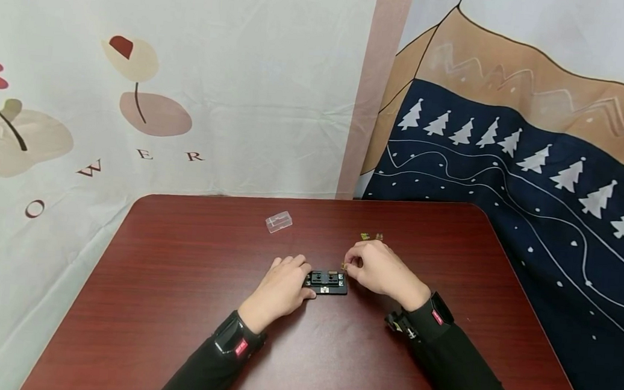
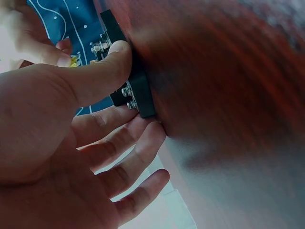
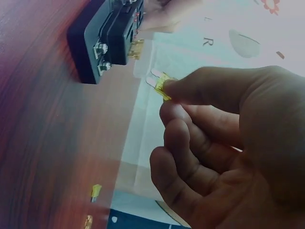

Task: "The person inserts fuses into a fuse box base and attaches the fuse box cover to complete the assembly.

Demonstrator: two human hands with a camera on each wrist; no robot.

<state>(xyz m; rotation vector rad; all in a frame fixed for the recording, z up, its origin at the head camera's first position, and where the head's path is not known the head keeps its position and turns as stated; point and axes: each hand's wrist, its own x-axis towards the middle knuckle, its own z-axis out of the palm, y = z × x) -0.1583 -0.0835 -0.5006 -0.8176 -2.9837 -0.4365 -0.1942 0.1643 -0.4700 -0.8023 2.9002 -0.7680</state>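
Note:
A black fuse block [image 1: 326, 282] with metal screw terminals lies on the table. At its left end my left hand [image 1: 279, 289] grips it, the thumb [image 2: 119, 59] along the near side and the fingers round the end. Between thumb and forefinger my right hand [image 1: 380, 269] pinches a yellow blade fuse [image 3: 163, 86], its metal prongs pointing toward the block. This fuse is just apart from the block, by its right end. An amber-brown fuse [image 3: 137, 49] stands up from the block in the right wrist view.
Behind the right hand lie a loose yellow fuse [image 1: 364, 237] and a brownish fuse [image 1: 379, 236]. A clear plastic cover [image 1: 279, 221] rests near the back edge of the reddish-brown table [image 1: 177, 258]. Printed cloth [image 1: 276, 84] hangs behind the table.

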